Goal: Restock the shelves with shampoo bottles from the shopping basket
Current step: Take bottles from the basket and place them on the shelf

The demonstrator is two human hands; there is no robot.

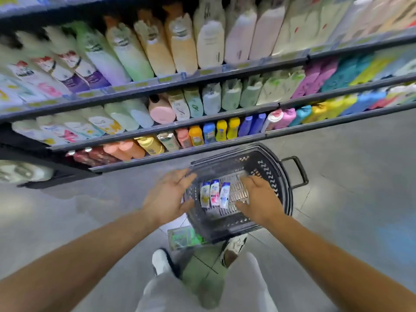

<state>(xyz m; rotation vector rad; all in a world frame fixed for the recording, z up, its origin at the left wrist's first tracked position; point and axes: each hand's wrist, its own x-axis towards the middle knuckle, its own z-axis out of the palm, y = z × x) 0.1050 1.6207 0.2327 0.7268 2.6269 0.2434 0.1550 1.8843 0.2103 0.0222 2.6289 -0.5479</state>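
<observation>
I read this as the pick-up step: both hands were down at the shopping basket [276, 167] in the lower centre of the frame, with nothing lifted yet. My left hand [167, 195] hung over the basket's left rim, fingers spread and loosely straight, holding nothing. My right hand [258, 197] reached in from the right, fingers extended toward the basket floor, also gripping nothing — motion blur softened both, so fingertip contact was hard to judge.

The shampoo bottles [215, 193] lay side by side on the basket floor, between the two hands: three small, flattish bottles with blue caps and glossy white bodies, their labels yellow, pink and pale blue. The basket was dark moulded plastic, oval, with a slotted floor and perforated walls; its looped handle [297, 172] stuck out to the right.

The next move, as I judged it, called for closing fingers round one or more of those slick bottles and carrying them up to the shelves [202, 122] across the upper half of the frame — dark-edged tiers already packed with smooth, pastel bottles, leaving few obvious gaps.
</observation>
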